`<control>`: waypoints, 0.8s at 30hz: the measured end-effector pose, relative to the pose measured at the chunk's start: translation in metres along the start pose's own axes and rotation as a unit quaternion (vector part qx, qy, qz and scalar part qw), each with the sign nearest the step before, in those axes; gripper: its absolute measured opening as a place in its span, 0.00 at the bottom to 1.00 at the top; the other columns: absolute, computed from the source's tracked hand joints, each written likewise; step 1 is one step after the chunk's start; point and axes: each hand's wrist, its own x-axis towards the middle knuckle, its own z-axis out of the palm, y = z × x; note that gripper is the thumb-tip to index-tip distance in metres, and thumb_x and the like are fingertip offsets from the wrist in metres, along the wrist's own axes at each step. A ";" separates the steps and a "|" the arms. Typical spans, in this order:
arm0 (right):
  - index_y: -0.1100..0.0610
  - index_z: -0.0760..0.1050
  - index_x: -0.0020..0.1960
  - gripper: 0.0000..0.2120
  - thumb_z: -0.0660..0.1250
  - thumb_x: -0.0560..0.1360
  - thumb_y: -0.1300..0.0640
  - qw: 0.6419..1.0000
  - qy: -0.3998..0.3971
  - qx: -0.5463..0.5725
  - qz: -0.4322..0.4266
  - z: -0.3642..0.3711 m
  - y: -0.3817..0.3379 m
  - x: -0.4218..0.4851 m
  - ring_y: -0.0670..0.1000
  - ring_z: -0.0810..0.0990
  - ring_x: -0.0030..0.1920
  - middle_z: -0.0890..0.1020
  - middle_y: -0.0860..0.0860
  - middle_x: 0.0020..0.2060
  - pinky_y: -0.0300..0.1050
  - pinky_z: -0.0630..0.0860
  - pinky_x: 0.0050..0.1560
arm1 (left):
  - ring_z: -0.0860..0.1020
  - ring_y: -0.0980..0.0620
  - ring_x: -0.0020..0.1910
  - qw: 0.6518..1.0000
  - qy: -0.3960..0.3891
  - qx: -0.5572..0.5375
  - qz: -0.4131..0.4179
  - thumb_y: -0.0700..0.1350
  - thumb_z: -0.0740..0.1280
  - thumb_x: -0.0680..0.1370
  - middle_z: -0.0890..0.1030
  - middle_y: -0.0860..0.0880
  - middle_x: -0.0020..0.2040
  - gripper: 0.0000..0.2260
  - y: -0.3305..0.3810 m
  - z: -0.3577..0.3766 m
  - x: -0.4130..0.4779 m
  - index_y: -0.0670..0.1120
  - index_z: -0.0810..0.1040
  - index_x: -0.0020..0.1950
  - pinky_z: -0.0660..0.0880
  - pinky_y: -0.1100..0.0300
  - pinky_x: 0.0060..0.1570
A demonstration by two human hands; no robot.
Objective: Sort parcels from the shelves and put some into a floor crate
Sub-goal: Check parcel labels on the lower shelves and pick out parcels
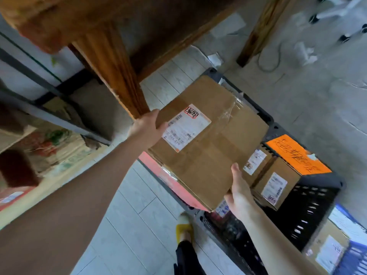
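My left hand (146, 126) and right hand (239, 193) grip opposite edges of the flat brown cardboard parcel (210, 147). The black slatted plastic crate (309, 207) lies directly beneath it.

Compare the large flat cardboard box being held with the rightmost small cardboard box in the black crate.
Size: the large flat brown cardboard box is much wider and flatter; the small brown cardboard box is compact, blockier. State: the large one is gripped by the left hand and right hand; the small one rests inside the black plastic crate. Shared: brown cardboard, white shipping label.
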 end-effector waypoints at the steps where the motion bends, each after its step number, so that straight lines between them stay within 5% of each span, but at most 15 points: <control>1: 0.52 0.60 0.73 0.32 0.57 0.75 0.37 1.000 0.003 -0.003 0.003 0.000 -0.005 0.020 0.53 0.70 0.68 0.68 0.52 0.71 0.47 0.65 0.69 | 0.71 0.40 0.65 1.000 -0.023 0.003 0.000 0.54 0.59 0.79 0.71 0.44 0.69 0.25 -0.001 0.013 0.020 0.47 0.61 0.74 0.72 0.47 0.61; 5: 0.58 0.56 0.74 0.29 0.56 0.78 0.45 0.999 -0.007 -0.041 0.004 0.004 -0.004 0.079 0.56 0.63 0.72 0.59 0.55 0.74 0.50 0.63 0.71 | 0.67 0.39 0.69 0.995 -0.090 -0.006 -0.045 0.49 0.62 0.79 0.65 0.41 0.73 0.29 -0.017 0.068 0.068 0.45 0.55 0.76 0.68 0.46 0.65; 11: 0.60 0.56 0.73 0.27 0.55 0.80 0.48 0.995 0.028 -0.096 0.001 0.013 -0.008 0.098 0.57 0.65 0.70 0.63 0.57 0.72 0.56 0.64 0.70 | 0.66 0.40 0.70 0.995 -0.075 -0.031 -0.063 0.45 0.62 0.79 0.63 0.41 0.74 0.28 -0.022 0.087 0.079 0.45 0.54 0.76 0.66 0.45 0.67; 13: 0.62 0.63 0.69 0.23 0.57 0.80 0.50 0.991 0.054 -0.124 0.010 0.017 -0.013 0.087 0.54 0.77 0.51 0.76 0.58 0.54 0.49 0.76 0.52 | 0.66 0.39 0.70 0.996 -0.068 -0.016 -0.062 0.46 0.60 0.80 0.63 0.41 0.74 0.27 -0.007 0.080 0.065 0.44 0.53 0.76 0.66 0.46 0.66; 14: 0.64 0.68 0.62 0.18 0.58 0.79 0.52 0.988 0.065 -0.140 0.005 0.017 -0.016 0.080 0.52 0.74 0.37 0.74 0.55 0.39 0.44 0.73 0.38 | 0.65 0.39 0.71 0.996 -0.061 -0.017 -0.059 0.46 0.59 0.80 0.62 0.41 0.74 0.27 0.003 0.078 0.056 0.43 0.53 0.76 0.66 0.47 0.66; 15: 0.64 0.69 0.53 0.12 0.59 0.79 0.54 0.984 0.076 -0.163 0.005 0.019 -0.020 0.070 0.51 0.70 0.31 0.62 0.52 0.31 0.44 0.68 0.33 | 0.64 0.40 0.71 0.997 -0.052 -0.025 -0.057 0.47 0.59 0.80 0.62 0.42 0.75 0.26 0.009 0.073 0.046 0.43 0.54 0.76 0.66 0.47 0.67; 16: 0.63 0.68 0.52 0.10 0.59 0.79 0.55 0.980 0.085 -0.180 -0.005 0.024 -0.023 0.057 0.53 0.74 0.34 0.57 0.51 0.32 0.48 0.71 0.36 | 0.64 0.41 0.72 0.997 -0.045 -0.037 -0.057 0.48 0.58 0.81 0.62 0.42 0.75 0.26 0.013 0.064 0.034 0.43 0.54 0.76 0.65 0.47 0.68; 17: 0.64 0.68 0.58 0.13 0.60 0.79 0.56 0.977 0.084 -0.195 -0.025 0.028 -0.025 0.048 0.57 0.78 0.47 0.61 0.50 0.55 0.52 0.75 0.47 | 0.64 0.42 0.72 0.995 -0.044 -0.054 -0.065 0.49 0.57 0.81 0.61 0.42 0.75 0.26 0.015 0.054 0.021 0.43 0.54 0.76 0.65 0.48 0.68; 18: 0.64 0.64 0.66 0.20 0.60 0.79 0.56 0.973 0.088 -0.207 -0.049 0.035 -0.028 0.033 0.60 0.74 0.60 0.74 0.60 0.58 0.54 0.72 0.59 | 0.64 0.42 0.72 0.992 -0.044 -0.079 -0.084 0.50 0.56 0.81 0.62 0.43 0.75 0.26 0.014 0.042 0.007 0.44 0.55 0.76 0.65 0.50 0.67; 19: 0.64 0.60 0.71 0.25 0.61 0.78 0.55 0.970 0.082 -0.215 -0.072 0.044 -0.030 0.018 0.60 0.69 0.67 0.69 0.60 0.66 0.53 0.68 0.64 | 0.66 0.43 0.71 0.988 -0.042 -0.107 -0.106 0.51 0.56 0.81 0.64 0.42 0.74 0.25 0.011 0.030 -0.007 0.44 0.55 0.76 0.66 0.51 0.65; 22: 0.62 0.63 0.71 0.26 0.62 0.77 0.54 0.956 0.057 -0.249 -0.142 0.079 -0.028 -0.030 0.58 0.69 0.67 0.69 0.59 0.68 0.51 0.66 0.64 | 0.75 0.40 0.59 0.968 -0.018 -0.199 -0.150 0.50 0.56 0.81 0.73 0.38 0.65 0.22 -0.008 -0.012 -0.052 0.41 0.63 0.72 0.75 0.53 0.50; 24: 0.62 0.68 0.67 0.22 0.63 0.76 0.53 0.944 0.044 -0.276 -0.175 0.106 -0.020 -0.064 0.57 0.74 0.60 0.75 0.59 0.63 0.50 0.70 0.61 | 0.76 0.49 0.53 0.955 0.009 -0.250 -0.159 0.49 0.56 0.81 0.78 0.41 0.57 0.21 -0.028 -0.039 -0.086 0.39 0.63 0.70 0.73 0.64 0.33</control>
